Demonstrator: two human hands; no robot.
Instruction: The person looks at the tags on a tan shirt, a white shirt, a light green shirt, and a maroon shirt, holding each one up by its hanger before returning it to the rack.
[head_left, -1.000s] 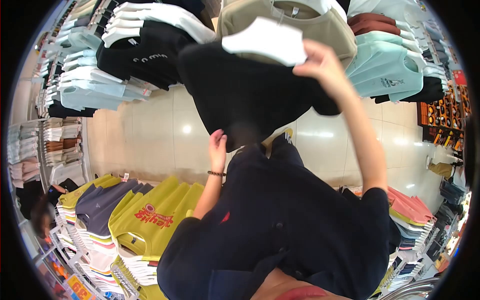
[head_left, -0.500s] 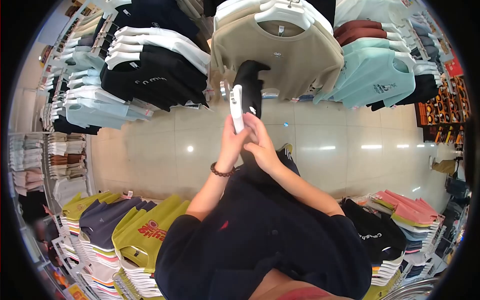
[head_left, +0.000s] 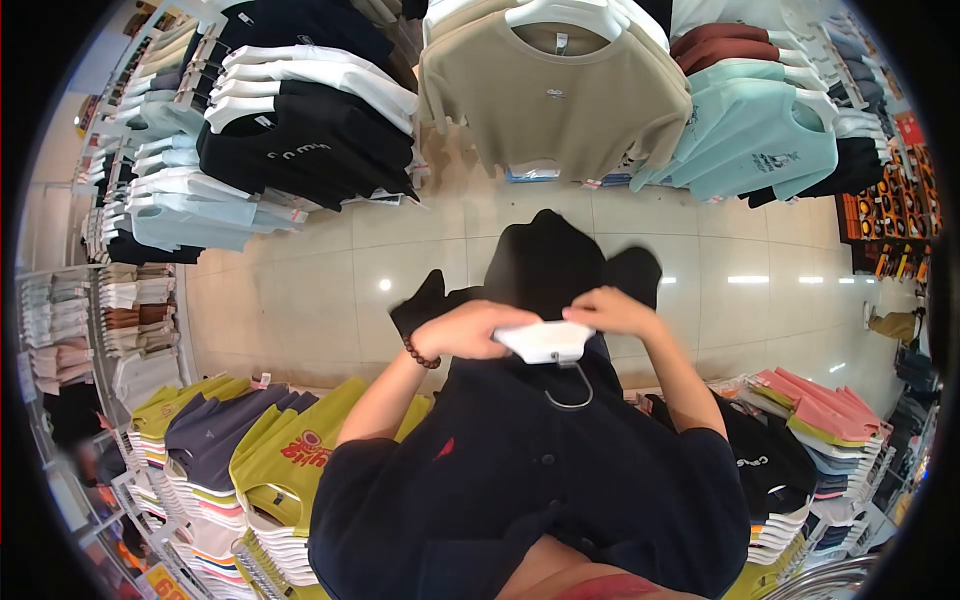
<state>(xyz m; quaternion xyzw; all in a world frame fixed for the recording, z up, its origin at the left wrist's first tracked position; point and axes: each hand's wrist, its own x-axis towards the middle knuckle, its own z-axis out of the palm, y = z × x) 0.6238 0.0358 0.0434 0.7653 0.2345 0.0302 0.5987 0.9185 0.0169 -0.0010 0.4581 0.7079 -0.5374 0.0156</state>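
White hanger (head_left: pixel 545 342) is right in front of my chest, hook pointing back at me, w/ the black shirt (head_left: pixel 545 262) bunched on its far side, above the floor tiles (head_left: pixel 320 290). My left hand (head_left: pixel 468 330): fingers curled tight over the hanger's left end. My right hand (head_left: pixel 612 310): fingers pinching the shirt at the right end. Beige shirts (head_left: pixel 555 100) hang on the rack ahead; yellow folded tees (head_left: pixel 290 450) stacked lower left.

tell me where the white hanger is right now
Head view, centre frame: the white hanger is held between the left hand and right hand, just under the black shirt, its hook pointing down toward the person's chest.
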